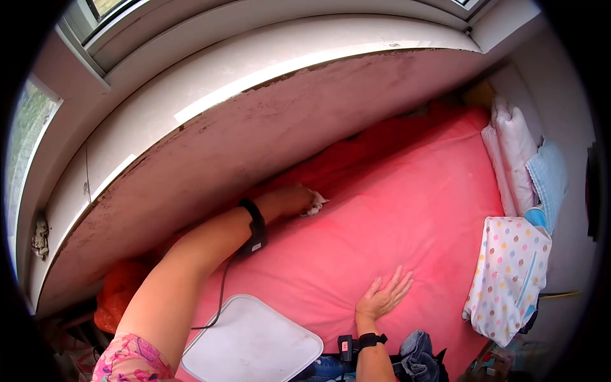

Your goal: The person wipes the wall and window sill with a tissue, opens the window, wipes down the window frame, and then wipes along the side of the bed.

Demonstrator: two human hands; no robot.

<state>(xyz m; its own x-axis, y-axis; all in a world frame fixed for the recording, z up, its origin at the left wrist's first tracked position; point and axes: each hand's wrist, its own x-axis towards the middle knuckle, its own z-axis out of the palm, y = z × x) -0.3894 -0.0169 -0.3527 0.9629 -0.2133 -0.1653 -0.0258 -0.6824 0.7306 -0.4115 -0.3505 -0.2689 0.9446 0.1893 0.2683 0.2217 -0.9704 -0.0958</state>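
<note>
I observe 2 bare hands through the head view. The left hand is at the far side of a red bed cover, close to the base of the wall beneath the sill. Its fingers are bent in around a crumpled white cloth; part of the cloth sticks out past them, against the cover. I cannot tell how each finger lies, as most are turned from me.

The right hand rests on the red cover, nearer the camera, fingers extended and spread apart, with nothing gripped. Each wrist carries a black band; a black cable hangs from the left band and passes over a white tray-like panel lying at the near edge. The right band is just above some blue jeans. I note a floral sleeve on the left arm.

The wall shows dark marks along its upper edge, under the pale windowsill. At the right side of the bed I record a polka-dot fabric item, folded white bedding behind it and a light-blue cloth beside that bedding. A red-orange bag is at the lower left.
</note>
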